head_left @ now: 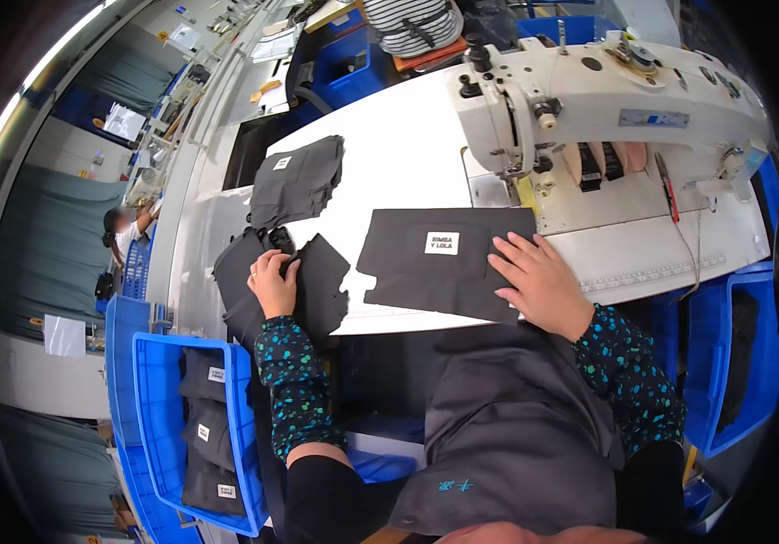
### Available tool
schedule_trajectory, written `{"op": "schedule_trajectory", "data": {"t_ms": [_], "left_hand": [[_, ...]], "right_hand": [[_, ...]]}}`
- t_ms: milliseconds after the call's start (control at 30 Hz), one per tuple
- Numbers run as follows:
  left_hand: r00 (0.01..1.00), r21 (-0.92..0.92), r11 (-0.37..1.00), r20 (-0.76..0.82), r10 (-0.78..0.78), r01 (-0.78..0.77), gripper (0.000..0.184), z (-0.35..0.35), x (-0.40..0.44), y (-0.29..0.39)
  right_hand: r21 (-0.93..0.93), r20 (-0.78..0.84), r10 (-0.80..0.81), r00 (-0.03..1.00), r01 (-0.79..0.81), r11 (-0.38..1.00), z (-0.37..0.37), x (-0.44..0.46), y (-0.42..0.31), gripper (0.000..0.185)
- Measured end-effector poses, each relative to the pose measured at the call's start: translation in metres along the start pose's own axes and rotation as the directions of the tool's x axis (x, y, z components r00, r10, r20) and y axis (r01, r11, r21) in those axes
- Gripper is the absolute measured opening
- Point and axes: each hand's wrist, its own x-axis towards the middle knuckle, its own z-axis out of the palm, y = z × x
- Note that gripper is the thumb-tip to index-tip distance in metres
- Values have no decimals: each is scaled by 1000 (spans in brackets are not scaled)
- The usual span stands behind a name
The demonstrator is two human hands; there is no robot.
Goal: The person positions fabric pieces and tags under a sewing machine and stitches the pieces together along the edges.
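My right hand (542, 286) lies flat with fingers spread on the right end of a dark grey fabric panel (408, 272). The panel carries a white label (442, 243) reading "BIMBA Y LOLA" and lies flat on the white table, its right end by the sewing machine (616, 100). My left hand (274, 283) is closed, thumb and fingers pinching the edge of a dark fabric piece (320, 281) in a loose pile (240, 276) at the table's left edge. Behind that pile sits a stack of dark labelled panels (297, 181).
A blue bin (146, 408) with several labelled dark pieces stands at the lower left. Another blue bin (707, 399) is at the right. Red-handled tweezers (668, 190) and a ruler strip (652, 272) lie by the machine. A person (125, 231) sits far left.
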Motion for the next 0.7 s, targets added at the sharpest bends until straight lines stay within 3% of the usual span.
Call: {"op": "schedule_trajectory", "data": {"t_ms": [233,367,433,500,567,600,700], "left_hand": [[993,23,1000,-113,16,-13,12,10,-5,-6],[992,93,996,-124,21,-9,21,13,2,-1],[995,243,968,-71,76,-57,24,12,3,1],[983,248,963,-124,136,-102,28,12,5,1],[974,138,969,-72,215,-203,33,9,2,1],[938,82,940,-87,337,-330,38,8,1,0],[779,-34,782,81,622,-622,38,-2,13,-6]], "right_hand": [[-4,0,-4,1000,4,1000,0,0,0,47],[-3,2,-3,1000,3,1000,-1,1,-1,47],[-5,0,0,1000,0,1000,-2,0,-2,48],[-6,0,-1,1000,1,1000,-2,0,-2,48],[-3,-2,-1,1000,1,1000,-2,1,-2,48],[-6,-2,-1,1000,1,1000,-3,1,-2,48],[-2,-3,-3,1000,3,1000,-3,1,-3,48]]}}
